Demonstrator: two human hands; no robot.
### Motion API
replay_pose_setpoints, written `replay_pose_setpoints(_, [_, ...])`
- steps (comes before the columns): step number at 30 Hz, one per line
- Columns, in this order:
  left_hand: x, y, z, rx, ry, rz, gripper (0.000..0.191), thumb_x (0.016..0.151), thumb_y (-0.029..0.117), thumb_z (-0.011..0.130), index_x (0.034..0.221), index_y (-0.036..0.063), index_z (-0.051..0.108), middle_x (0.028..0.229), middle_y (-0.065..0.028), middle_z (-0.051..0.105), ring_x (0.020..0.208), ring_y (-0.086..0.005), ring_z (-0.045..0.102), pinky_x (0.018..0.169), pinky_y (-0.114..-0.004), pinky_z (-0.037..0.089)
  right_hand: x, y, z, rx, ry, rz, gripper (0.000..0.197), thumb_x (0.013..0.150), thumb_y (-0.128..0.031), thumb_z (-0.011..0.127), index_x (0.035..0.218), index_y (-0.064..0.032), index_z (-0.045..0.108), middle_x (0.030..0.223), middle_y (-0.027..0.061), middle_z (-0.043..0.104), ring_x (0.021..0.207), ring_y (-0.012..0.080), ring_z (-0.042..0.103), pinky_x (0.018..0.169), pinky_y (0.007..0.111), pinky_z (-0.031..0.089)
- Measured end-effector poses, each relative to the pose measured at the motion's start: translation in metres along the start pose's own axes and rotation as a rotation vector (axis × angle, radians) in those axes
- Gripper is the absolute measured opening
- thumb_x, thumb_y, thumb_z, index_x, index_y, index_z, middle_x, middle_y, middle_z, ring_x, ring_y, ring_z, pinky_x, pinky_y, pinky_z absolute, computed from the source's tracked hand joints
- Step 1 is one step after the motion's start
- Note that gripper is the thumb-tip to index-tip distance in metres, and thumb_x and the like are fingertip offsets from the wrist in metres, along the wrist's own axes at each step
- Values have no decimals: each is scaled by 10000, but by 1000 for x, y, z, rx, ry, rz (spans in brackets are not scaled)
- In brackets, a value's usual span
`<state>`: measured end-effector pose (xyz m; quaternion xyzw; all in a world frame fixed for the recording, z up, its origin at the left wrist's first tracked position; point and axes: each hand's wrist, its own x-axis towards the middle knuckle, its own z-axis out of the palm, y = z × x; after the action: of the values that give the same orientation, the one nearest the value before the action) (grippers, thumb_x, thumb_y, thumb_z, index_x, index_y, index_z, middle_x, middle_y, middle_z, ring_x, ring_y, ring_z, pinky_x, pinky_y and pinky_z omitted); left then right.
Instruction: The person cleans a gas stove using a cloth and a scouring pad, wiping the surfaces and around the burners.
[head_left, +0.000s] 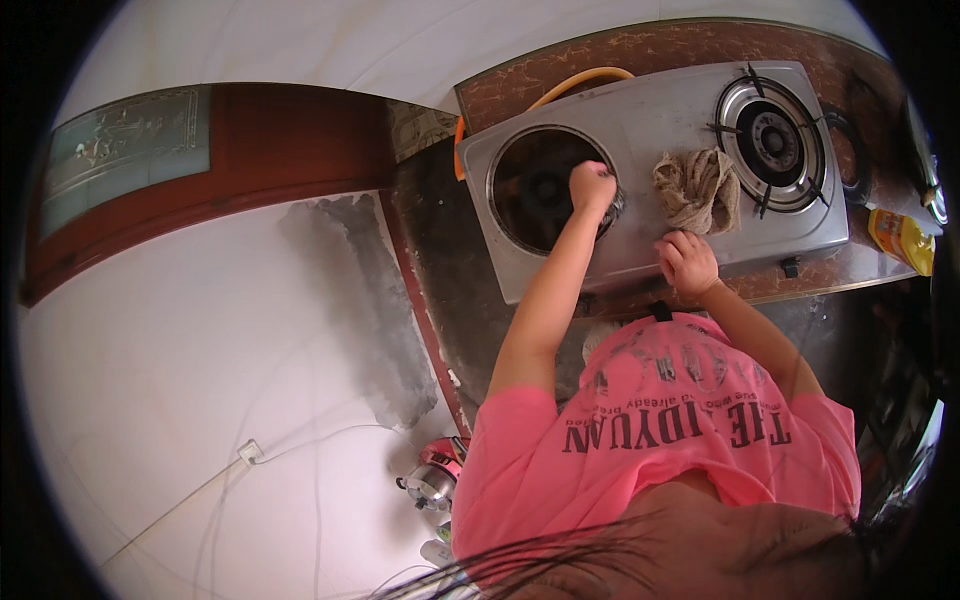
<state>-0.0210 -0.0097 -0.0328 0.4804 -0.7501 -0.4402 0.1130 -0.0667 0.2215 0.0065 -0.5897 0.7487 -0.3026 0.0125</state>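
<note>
A two-burner metal gas stove (637, 112) lies before me. My left hand (593, 187) is closed on a metal scouring pad (616, 208) at the right rim of the round left burner well (525, 187), which holds no pan support. My right hand (686, 262) rests with bent fingers at the stove's front edge, just below a crumpled tan cloth (697, 191). Whether its fingertips touch the cloth or hold anything is hidden. On the right, the other burner (772, 142) has its ring and black pan-support prongs in place.
An orange hose (577, 81) curves behind the stove. A black ring-shaped pan support (851, 154) and a yellow bottle (904, 241) stand to the right on the brown stone-patterned counter (862, 266). A metal pot (431, 484) is low on the left, beyond a dark surface.
</note>
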Motion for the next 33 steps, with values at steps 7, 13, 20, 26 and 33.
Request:
replay_pose_setpoints(7, [-12,9,-10,179,-89,181,154,678,86,625,776,-2,705,772,-215,663,741,-377,648,696,-412,513,-4,5,2,-7,-8,28,223,764,-144,647,979,-136,587,943,33,558,849,233,568,723,352,463])
replay_pose_setpoints(13, [44,7,8,-590,75,-264,35,705,-27,631,704,-62,628,624,-28,587,582,-135,508,573,-323,418,-6,1,4,1,-27,24,242,757,-130,650,989,-138,581,956,35,556,854,236,566,725,357,463])
replay_pose_setpoints(20, [-35,-10,-31,310,-309,172,189,707,71,654,873,-7,701,876,-168,700,851,-283,676,756,-356,517,-7,6,4,-11,-22,35,238,757,-119,649,984,-131,579,957,39,556,860,238,565,729,358,468])
replay_pose_setpoints(26, [-50,-30,-108,452,-678,221,238,739,69,680,975,43,695,965,-136,701,922,-277,669,814,-359,521,-7,5,5,-1,-11,29,238,759,-128,649,986,-134,579,962,36,558,860,234,565,730,355,468])
replay_pose_setpoints(33, [-31,-9,-46,81,-458,79,276,735,70,661,988,-41,674,944,-149,708,896,-227,678,815,-316,512,-4,5,3,-14,-21,10,240,756,-130,647,985,-130,576,960,35,554,868,233,563,735,354,465])
